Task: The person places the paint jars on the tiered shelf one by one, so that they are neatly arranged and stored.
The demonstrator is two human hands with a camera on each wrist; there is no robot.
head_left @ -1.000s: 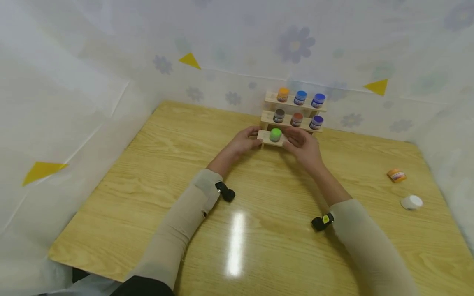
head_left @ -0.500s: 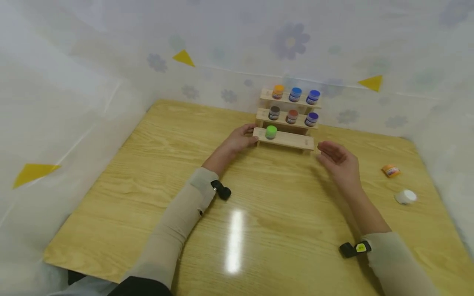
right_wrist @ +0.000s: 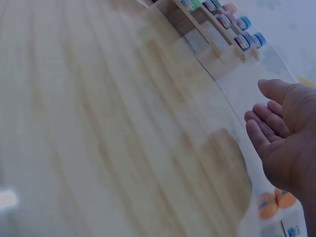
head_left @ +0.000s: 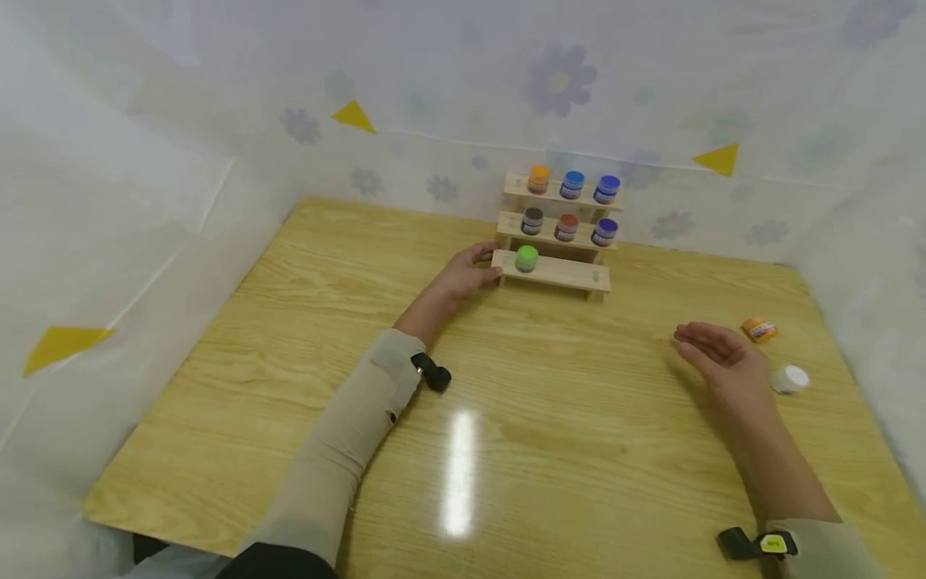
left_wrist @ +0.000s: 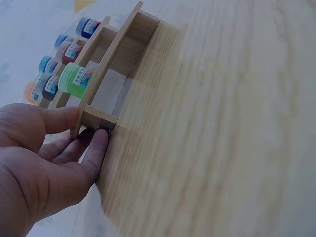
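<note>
seven small paint jars already sit on the stepped wooden rack (head_left: 553, 241), the green-lidded jar (head_left: 526, 258) alone on its lowest step; an orange jar (head_left: 759, 329) and a white jar (head_left: 788, 379) lie loose on the surface (head_left: 304, 338). left hand (head_left: 466, 273) grips the rack's end; right hand (head_left: 723, 354) hovers with fingers spread, empty, near both.

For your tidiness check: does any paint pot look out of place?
Yes. An orange paint pot lies on its side and a white pot sits beside it on the table, away from the wooden rack holding the others.
</note>
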